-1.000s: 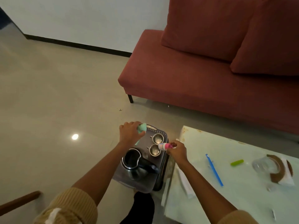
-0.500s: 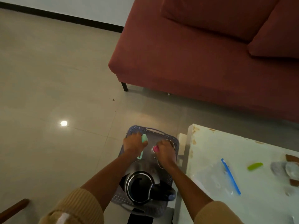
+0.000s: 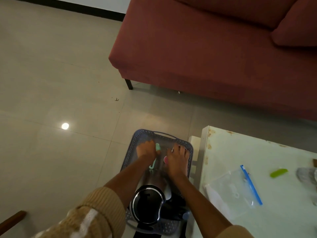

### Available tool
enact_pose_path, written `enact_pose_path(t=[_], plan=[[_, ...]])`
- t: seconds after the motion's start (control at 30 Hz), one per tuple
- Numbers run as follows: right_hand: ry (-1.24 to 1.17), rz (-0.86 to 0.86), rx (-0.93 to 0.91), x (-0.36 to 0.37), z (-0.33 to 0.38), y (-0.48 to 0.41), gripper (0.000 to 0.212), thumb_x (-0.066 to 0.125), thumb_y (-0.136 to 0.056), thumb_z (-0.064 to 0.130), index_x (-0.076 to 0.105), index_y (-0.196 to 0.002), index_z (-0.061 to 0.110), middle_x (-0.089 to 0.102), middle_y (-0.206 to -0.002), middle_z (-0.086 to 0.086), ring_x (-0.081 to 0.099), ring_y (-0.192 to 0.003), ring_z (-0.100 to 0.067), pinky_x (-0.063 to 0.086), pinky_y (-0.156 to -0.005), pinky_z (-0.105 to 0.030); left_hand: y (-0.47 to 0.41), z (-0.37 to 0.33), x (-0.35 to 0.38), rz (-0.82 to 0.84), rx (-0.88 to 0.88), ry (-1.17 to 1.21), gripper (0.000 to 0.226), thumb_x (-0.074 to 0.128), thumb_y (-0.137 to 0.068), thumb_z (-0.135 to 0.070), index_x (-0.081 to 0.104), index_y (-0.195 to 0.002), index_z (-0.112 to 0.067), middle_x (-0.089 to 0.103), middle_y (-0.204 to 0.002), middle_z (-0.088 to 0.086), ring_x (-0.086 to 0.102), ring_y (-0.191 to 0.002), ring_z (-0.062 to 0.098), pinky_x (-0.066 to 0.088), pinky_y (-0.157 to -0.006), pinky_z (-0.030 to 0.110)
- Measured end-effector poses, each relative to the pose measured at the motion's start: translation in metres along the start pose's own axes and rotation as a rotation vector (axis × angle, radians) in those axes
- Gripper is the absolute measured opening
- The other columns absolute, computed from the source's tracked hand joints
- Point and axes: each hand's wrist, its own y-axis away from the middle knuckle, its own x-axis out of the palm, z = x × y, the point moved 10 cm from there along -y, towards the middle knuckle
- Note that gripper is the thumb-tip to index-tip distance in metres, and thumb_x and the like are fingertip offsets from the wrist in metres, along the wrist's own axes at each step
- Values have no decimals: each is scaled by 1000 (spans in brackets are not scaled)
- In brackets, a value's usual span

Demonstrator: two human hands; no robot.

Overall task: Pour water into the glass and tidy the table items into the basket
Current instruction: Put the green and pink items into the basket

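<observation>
Tiled floor (image 3: pixel 60 74), white worktop (image 3: pixel 257 169) alongside: in perforated grey plastic basket (image 3: pixel 187 146), left hand (image 3: pixel 145 150) fingers grip mint-green tool (image 3: pixel 157 146); right hand (image 3: pixel 176 159) beside pink cap (image 3: pixel 165 159), fingers' grip indeterminate.

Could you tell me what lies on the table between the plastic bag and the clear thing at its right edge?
Between the plastic bag and the clear thing, only a small green piece lies on the table; head view.
</observation>
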Motion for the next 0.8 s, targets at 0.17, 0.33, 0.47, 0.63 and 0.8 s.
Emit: enact_pose_path(t=[0.17,0.33,0.47,0.63,0.8], plan=[[-131,-178,6,-33,-26,11,26,80,-57,27,70,-80,17,67,-105,-9,63,-97,-29,48,-88,-48,-5,-17,6,11,23,54,49,48,-92,-45,45,-126,-10,62,-120,12,61,-109,30,48,-83,36],[-182,-284,75,-49,-73,32,28,79,-55,10,69,-80,17,67,-103,-7,63,-94,-28,49,-84,-45,-5,-23,12,21,-13,190,43,53,-91,-39,48,-122,-9,63,-115,12,61,-107,30,49,-81,37],[-171,-306,85,-56,-92,47,25,80,-56,11,70,-77,16,68,-97,-7,64,-87,-26,50,-80,-42,1,-18,12,42,-39,268,34,46,-95,-35,52,-116,-9,62,-118,14,59,-109,31,47,-87,38],[-249,-245,93,-67,-105,66,18,76,-59,8,69,-74,15,67,-84,-3,62,-77,-22,50,-74,-39,22,-21,5,71,-43,220,28,42,-95,-19,56,-116,-7,60,-121,14,57,-112,29,47,-92,37],[-362,-155,129,-70,-133,103,12,58,-80,10,69,-80,12,69,-84,-5,61,-80,-23,46,-78,-36,60,-27,-19,43,-97,280,27,44,-92,-19,61,-107,-4,65,-106,13,63,-99,27,50,-81,35]])
